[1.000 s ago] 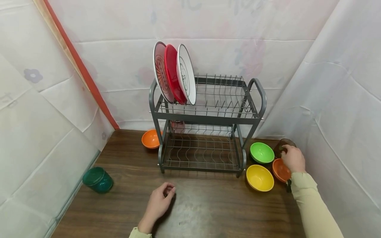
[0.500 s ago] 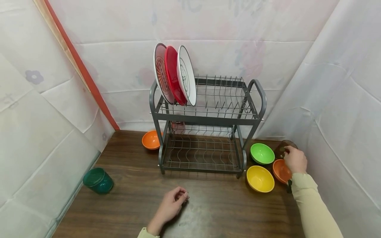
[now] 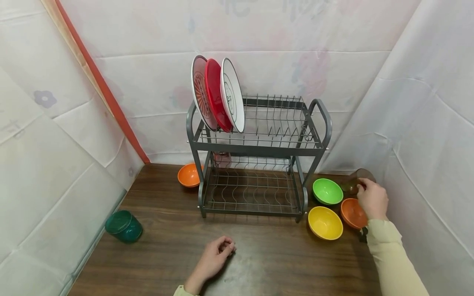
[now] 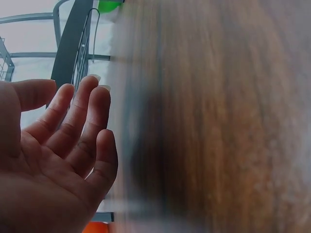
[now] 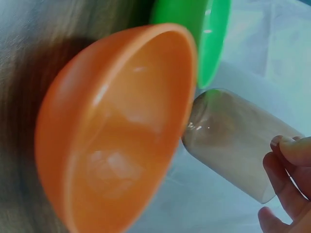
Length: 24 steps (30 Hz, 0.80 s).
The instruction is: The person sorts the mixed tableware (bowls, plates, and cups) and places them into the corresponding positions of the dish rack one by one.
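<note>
In the head view, the right hand point(image 3: 374, 200) pinched a see-through brown tumbler point(image 3: 353, 183) at the far right of the brown wood-grain surface point(image 3: 274, 255), behind a round dark-orange bowl point(image 3: 352, 214); the left hand point(image 3: 212, 258) held nothing, its fingers loosely bent, in front of a two-tier grey metal rack point(image 3: 255, 149). The work looked partway along: a white-rimmed red patterned plate point(image 3: 201, 92), a plain red plate point(image 3: 215, 94) and a white plate point(image 3: 232, 96) leaned in the upper tier, while the dark-orange bowl, a round green bowl point(image 3: 327, 191), a round yellow bowl point(image 3: 325, 223), a bright-orange bowl point(image 3: 189, 176) and a teal see-through tumbler point(image 3: 124, 226) were outside it. A pinkish glass point(image 3: 222, 159) showed through the lower tier's back, whether in or behind it unclear. No contents showed in the green and yellow bowls. In the left wrist view, the left palm was bare. In the right wrist view, thumb and fingers gripped the tilted brown tumbler near one end; nothing showed inside it or the dark-orange bowl.
</note>
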### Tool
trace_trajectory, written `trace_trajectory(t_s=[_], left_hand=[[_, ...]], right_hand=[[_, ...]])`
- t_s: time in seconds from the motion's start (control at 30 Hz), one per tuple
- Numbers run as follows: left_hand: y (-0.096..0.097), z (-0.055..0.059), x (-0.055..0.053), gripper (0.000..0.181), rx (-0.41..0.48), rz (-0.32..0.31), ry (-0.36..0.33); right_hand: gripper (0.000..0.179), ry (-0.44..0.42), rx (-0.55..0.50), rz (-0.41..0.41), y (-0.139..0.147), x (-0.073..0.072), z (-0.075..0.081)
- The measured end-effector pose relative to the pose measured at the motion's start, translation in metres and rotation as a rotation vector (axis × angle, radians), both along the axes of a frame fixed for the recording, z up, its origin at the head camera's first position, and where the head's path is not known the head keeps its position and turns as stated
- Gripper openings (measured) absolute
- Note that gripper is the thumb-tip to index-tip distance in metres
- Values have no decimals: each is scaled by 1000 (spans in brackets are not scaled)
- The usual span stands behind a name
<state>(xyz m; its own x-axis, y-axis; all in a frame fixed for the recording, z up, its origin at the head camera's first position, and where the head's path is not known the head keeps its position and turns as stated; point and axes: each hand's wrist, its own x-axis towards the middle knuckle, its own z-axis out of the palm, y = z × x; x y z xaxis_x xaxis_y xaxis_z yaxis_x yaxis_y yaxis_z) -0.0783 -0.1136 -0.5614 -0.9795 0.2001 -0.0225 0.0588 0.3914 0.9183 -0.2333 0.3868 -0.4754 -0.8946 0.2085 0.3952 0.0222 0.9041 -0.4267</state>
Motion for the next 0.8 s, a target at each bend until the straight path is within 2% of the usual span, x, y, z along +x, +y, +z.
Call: trace_trajectory(t_s=[0.2,0.47,0.8], left_hand=[[-3,0,-1,20,-17,25,5],[-9,0,-2,18,-48,55,23],[-13,-2,-3,16,-46,94,48]], right_hand=[[24,116,-11,25,-11,10,11],[21,312,-16,71,-29,27,11],[27,445,-26,120,-49,49,14]])
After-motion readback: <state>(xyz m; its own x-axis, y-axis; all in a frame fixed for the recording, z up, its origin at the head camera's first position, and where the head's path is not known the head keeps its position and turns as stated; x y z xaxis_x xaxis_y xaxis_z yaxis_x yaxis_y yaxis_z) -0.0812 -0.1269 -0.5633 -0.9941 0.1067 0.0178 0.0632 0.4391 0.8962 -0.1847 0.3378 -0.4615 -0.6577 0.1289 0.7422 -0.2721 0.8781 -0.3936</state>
